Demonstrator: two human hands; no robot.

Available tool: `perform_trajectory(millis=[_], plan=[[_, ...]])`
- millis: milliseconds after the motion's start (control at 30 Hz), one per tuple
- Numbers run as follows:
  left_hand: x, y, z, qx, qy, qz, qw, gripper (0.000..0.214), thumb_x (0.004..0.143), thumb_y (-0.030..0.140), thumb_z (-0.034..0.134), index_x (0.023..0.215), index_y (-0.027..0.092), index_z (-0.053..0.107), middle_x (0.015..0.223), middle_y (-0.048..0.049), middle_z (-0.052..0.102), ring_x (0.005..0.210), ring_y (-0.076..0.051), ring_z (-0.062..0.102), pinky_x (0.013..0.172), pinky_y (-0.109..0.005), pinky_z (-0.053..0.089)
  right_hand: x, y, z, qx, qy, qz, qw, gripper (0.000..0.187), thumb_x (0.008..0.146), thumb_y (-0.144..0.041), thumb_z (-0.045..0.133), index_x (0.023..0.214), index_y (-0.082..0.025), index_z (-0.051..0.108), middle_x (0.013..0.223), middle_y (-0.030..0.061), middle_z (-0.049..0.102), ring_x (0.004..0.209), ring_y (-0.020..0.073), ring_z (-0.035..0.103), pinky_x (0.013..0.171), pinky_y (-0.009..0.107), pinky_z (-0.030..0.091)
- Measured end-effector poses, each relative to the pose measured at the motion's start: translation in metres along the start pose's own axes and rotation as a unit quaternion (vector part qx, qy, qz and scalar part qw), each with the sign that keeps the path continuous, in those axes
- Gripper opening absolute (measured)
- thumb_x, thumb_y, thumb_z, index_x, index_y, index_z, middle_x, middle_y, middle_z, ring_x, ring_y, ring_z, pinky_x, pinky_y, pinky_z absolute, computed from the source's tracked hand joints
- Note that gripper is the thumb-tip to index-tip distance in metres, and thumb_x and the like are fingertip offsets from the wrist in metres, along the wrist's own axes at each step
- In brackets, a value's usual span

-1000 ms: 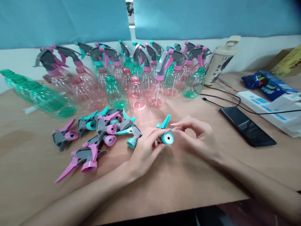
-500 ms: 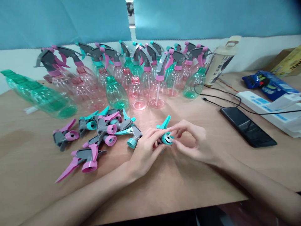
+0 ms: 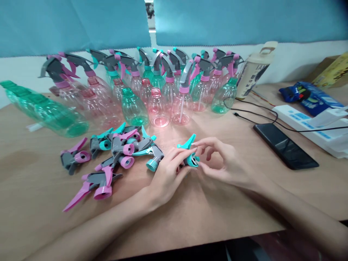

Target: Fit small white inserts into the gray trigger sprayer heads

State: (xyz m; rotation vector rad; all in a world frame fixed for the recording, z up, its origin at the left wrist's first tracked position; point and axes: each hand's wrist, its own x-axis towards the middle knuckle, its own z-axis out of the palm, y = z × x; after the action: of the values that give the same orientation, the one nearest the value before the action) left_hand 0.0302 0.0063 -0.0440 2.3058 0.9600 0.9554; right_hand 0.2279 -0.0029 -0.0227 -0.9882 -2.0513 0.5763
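Green plastic bottles [image 3: 54, 110] are sitting at the far left of a brown tabletop [image 3: 217, 221], with loose trigger spray heads [image 3: 119, 148] in pink, teal and gray lying to their right, nearer the person. Behind them, clear pink and green bottles [image 3: 160, 108] are standing in a crowded cluster, many wearing sprayers, others showing bare necks. Just right of the loose pieces, the left hand [image 3: 169, 172] is grasping a teal-and-gray trigger head [image 3: 189, 160] low over the tabletop, its collar facing right and a white disc [image 3: 193, 159] sitting aslant in the mouth. The right hand [image 3: 224, 163] is curving its thumb and forefinger around that collar; whether they are gripping anything cannot be told. Farther right, a cream tumbler [image 3: 254, 76] is standing behind a black cable [image 3: 255, 117], a dark smartphone [image 3: 285, 145] is lying flat, and a white power strip [image 3: 301, 121] is resting near a blue packet [image 3: 312, 98].
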Motion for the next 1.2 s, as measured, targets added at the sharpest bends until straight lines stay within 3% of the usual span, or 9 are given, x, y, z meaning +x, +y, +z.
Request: perform_trajectory(millis=[300, 700, 933, 1100, 1200], plan=[[0.001, -0.002, 0.001, 0.020, 0.004, 0.044, 0.999, 0.036, 0.088, 0.014, 0.056, 0.122, 0.021, 0.052, 0.107, -0.0071, 0.060, 0.093, -0.020, 0.058, 0.076, -0.034, 0.053, 0.001, 0.000, 0.004, -0.029, 0.002, -0.016, 0.999, 0.054, 0.076, -0.012, 0.059, 0.125, -0.024, 0.040, 0.091, 0.0011, 0.062, 0.082, 0.0156, 0.062, 0.069, 0.029, 0.051], [0.001, 0.000, 0.001, 0.015, -0.005, 0.023, 1.000, 0.039, 0.086, 0.013, 0.059, 0.124, 0.021, 0.051, 0.108, -0.0058, 0.059, 0.085, -0.017, 0.057, 0.072, -0.030, 0.052, -0.003, 0.001, 0.004, -0.064, 0.033, -0.040, 0.997, 0.048, 0.079, -0.016, 0.060, 0.122, -0.022, 0.042, 0.102, 0.0038, 0.064, 0.085, 0.0146, 0.062, 0.071, 0.027, 0.050], [0.000, 0.000, 0.000, 0.015, 0.000, 0.017, 1.000, 0.036, 0.086, 0.015, 0.059, 0.122, 0.020, 0.053, 0.108, -0.0062, 0.059, 0.081, -0.016, 0.057, 0.069, -0.029, 0.052, 0.000, -0.006, 0.003, -0.078, 0.039, -0.023, 0.996, 0.040, 0.078, -0.014, 0.062, 0.115, -0.022, 0.048, 0.093, 0.0015, 0.066, 0.077, 0.0141, 0.064, 0.063, 0.025, 0.051], [0.001, 0.001, -0.001, 0.010, 0.018, -0.011, 1.000, 0.035, 0.083, 0.010, 0.062, 0.116, 0.021, 0.056, 0.103, -0.0033, 0.059, 0.077, -0.014, 0.056, 0.069, -0.027, 0.051, -0.001, -0.005, 0.014, -0.022, 0.052, -0.001, 0.998, 0.025, 0.083, -0.013, 0.058, 0.105, -0.023, 0.052, 0.086, -0.0003, 0.065, 0.064, 0.0100, 0.059, 0.058, 0.023, 0.051], [0.002, 0.002, -0.001, 0.020, 0.038, -0.011, 0.999, 0.034, 0.082, 0.009, 0.063, 0.114, 0.021, 0.057, 0.096, -0.0016, 0.059, 0.077, -0.014, 0.056, 0.069, -0.026, 0.050, 0.000, -0.004, 0.023, 0.088, 0.065, 0.075, 0.991, 0.017, 0.085, -0.020, 0.058, 0.101, -0.022, 0.052, 0.086, 0.0004, 0.062, 0.066, 0.0108, 0.060, 0.055, 0.023, 0.051]])
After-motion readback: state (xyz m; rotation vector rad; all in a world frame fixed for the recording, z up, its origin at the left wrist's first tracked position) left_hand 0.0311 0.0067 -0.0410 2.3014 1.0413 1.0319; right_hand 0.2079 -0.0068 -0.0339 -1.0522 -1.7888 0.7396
